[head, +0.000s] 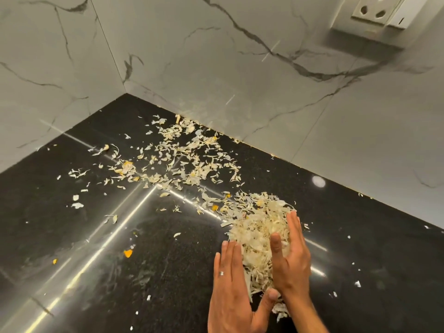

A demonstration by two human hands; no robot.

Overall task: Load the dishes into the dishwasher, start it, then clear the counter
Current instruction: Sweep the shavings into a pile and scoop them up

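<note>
A heap of pale, papery peel scraps [257,234] lies on the black polished counter [120,236]. My left hand [230,284], with a ring on one finger, stands on the heap's left side with straight fingers. My right hand [290,255] presses against the heap's right side, fingers straight and thumb over the scraps. The heap is cupped between both palms. More loose peel scraps [182,159] are strewn across the counter toward the far corner, with a few orange bits [127,253] nearer me.
Marble-patterned walls [216,56] meet at a corner behind the counter. A white wall socket [374,13] sits high on the right wall. Small stray flakes [357,283] dot the counter to the right of my hands.
</note>
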